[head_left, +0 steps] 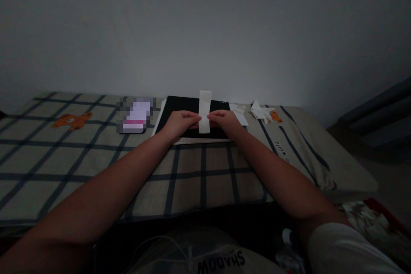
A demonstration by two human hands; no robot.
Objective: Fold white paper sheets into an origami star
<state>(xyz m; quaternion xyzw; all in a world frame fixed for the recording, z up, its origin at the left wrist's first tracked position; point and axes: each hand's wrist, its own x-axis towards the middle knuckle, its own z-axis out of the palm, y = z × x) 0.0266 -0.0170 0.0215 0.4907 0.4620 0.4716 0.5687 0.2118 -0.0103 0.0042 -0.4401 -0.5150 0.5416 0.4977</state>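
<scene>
Both my hands meet over a black board (180, 109) that lies on a checked bedsheet (96, 158). Between them stands an upright white paper strip (204, 105). My left hand (180, 122) pinches the strip's left edge with closed fingers. My right hand (226, 120) pinches its right edge the same way. The strip's lower end hangs a little below my fingertips.
A pixelated purple-white object (136, 115) lies left of the board. Crumpled white paper scraps (261, 111) and a flat white sheet (240, 115) lie to its right. A plain wall (205, 30) rises behind. The bed's edge drops off at right near dark furniture (379, 124).
</scene>
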